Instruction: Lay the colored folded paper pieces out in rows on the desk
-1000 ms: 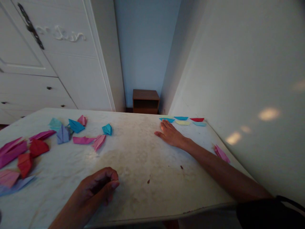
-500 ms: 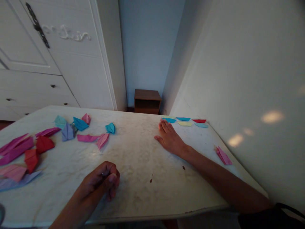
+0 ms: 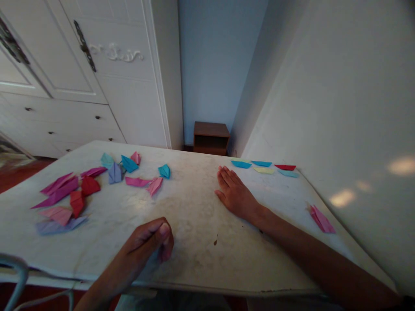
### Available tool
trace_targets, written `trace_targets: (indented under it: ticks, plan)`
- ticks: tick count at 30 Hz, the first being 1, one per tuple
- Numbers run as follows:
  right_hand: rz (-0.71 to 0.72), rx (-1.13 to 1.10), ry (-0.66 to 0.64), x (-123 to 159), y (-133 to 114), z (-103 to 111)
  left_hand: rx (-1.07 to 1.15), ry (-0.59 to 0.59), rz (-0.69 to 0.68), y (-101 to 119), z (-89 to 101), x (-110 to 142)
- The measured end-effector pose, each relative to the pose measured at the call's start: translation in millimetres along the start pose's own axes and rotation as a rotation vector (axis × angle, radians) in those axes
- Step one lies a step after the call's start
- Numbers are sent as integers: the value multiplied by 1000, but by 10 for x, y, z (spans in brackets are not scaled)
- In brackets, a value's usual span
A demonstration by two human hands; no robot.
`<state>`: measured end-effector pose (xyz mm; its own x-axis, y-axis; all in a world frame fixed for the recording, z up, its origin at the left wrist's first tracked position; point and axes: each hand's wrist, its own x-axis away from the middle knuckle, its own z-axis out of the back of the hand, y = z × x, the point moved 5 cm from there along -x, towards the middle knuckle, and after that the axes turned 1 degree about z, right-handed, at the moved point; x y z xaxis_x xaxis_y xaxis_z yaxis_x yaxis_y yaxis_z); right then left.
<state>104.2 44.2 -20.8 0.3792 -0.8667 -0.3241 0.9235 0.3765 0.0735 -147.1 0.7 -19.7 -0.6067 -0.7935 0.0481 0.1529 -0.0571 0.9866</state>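
Note:
My right hand [image 3: 236, 194] lies flat on the white table, palm down and fingers stretched out, holding nothing. Just beyond its fingertips, and apart from them, is a blue folded paper boat [image 3: 240, 164]. Beside that stand another blue boat [image 3: 261, 164], a yellow boat [image 3: 263, 170], a red boat [image 3: 285, 167] and a light blue boat [image 3: 288, 173] in short rows. My left hand [image 3: 154, 239] rests near the front edge, closed with the thumb over curled fingers; nothing shows in it. Nearest to it is a pink folded paper [image 3: 154, 186].
Several folded papers lie in a loose group at left, among them a red one [image 3: 90, 185] and a teal one [image 3: 164, 171]. A pink folded paper [image 3: 321, 219] lies by the right wall. White cabinets [image 3: 129, 95] and a brown nightstand [image 3: 211, 129] stand beyond the table [image 3: 194, 207].
My right hand has drawn back from the blue boat, leaving it fully in sight. My left hand stays closed. The view has turned a little to the left.

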Motion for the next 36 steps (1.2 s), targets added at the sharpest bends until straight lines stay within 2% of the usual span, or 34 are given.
trace_targets:
  ticks: [6,9,14,18,22,29,32,36]
  plan:
    - [28,-203,-13,21,3,-98,291,146,94,64,-2,-50]
    - [18,-276,-13,32,36,-145,531,143,71,60,29,-47]
    - [49,-277,37,48,66,-167,875,137,2,9,149,-34]
    - [99,-269,104,59,49,-129,1017,109,4,-35,209,-31]
    - [230,-288,143,81,-82,-37,1101,113,36,-68,257,-19]
    - [357,-318,170,112,-247,51,949,302,124,-84,415,23]
    - [367,-310,176,104,-246,51,746,364,121,-64,490,40]
    - [372,-332,180,99,-235,46,361,472,122,-99,641,97]
